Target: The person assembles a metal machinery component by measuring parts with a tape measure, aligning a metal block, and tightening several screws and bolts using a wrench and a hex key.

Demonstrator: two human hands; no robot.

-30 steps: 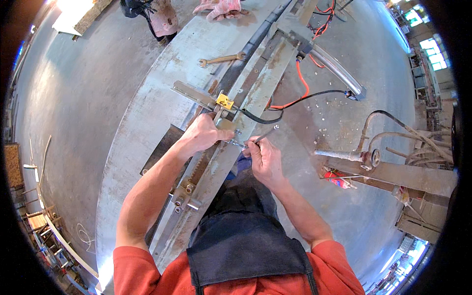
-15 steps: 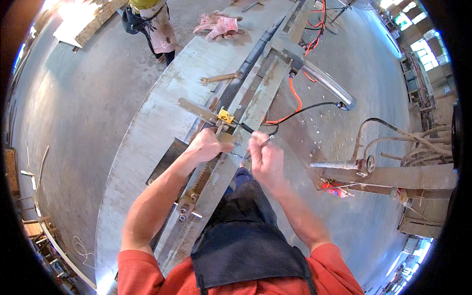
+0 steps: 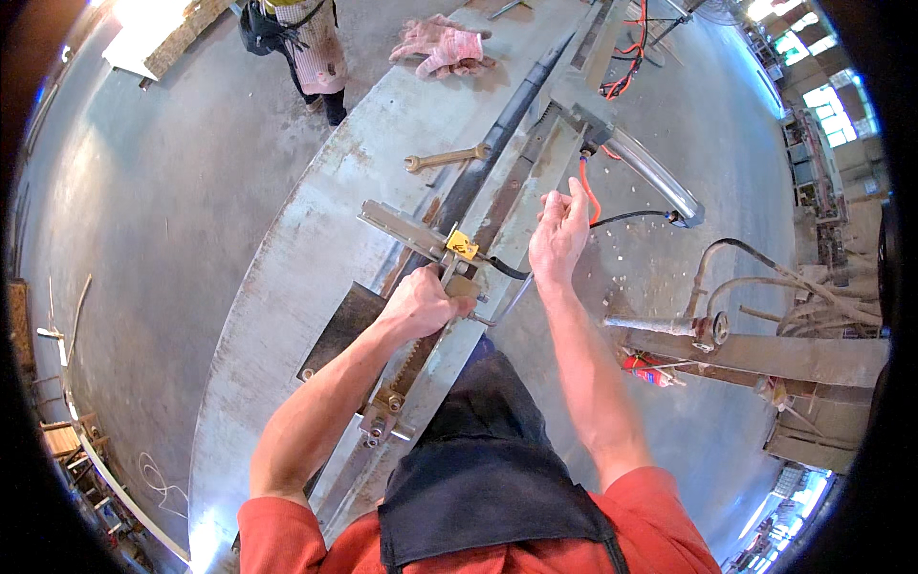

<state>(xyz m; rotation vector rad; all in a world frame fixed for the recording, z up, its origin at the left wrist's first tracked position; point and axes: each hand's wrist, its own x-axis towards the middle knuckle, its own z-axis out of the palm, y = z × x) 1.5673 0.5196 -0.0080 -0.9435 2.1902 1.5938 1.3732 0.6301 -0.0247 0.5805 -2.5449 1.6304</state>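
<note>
My left hand (image 3: 421, 304) is closed round a small metal block (image 3: 463, 287) on the long machine rail (image 3: 521, 206), its thumb toward the rail's right edge. Just above it sits a yellow block (image 3: 462, 245) with a black cable, next to a flat metal bar (image 3: 400, 228) that sticks out leftward. A thin bent silver rod, looking like a hex key (image 3: 514, 301), runs from beside my left thumb up toward my right hand. My right hand (image 3: 559, 234) is raised right of the rail, fingers stretched upward, its wrist side close to the rod's upper end.
An open-ended wrench (image 3: 447, 158) and pink-stained work gloves (image 3: 445, 46) lie on the grey metal table (image 3: 296, 239). A pneumatic cylinder (image 3: 655, 177) with orange and black hoses juts out right. A person (image 3: 306, 48) stands beyond the table. Pipes and a beam (image 3: 765, 354) are at right.
My right hand has moved up and away from the rail, its curled fingers straightening. My left hand stays at the block. The view has shifted slightly, moving the rail rightward in the picture.
</note>
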